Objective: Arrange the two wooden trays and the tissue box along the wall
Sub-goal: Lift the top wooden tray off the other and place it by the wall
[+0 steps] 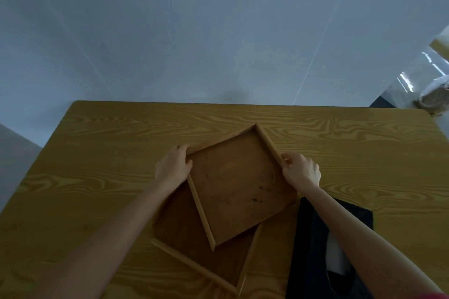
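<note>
You're gripping the upper tray (237, 184) with both hands: your left hand (173, 168) is clamping its rim at nine o'clock, thumb curling inside the edge, and your right hand (301, 170) is pinching the rim at three o'clock. That tray is sitting skewed, one corner pointing to twelve o'clock, toward the wall (218, 31). It's overlapping the lower tray (194, 247), hiding most of that one; whether the two are touching is hard to tell. The black tissue box (318, 245) is lying at four o'clock from the trays, your right forearm crossing over it and the frame's bottom edge cutting it off; a pale patch is showing at its opening. Everything's resting mid-table (109, 153), well short of the wall. At the far right, something shiny and blurred is peeking in, unidentifiable.
</note>
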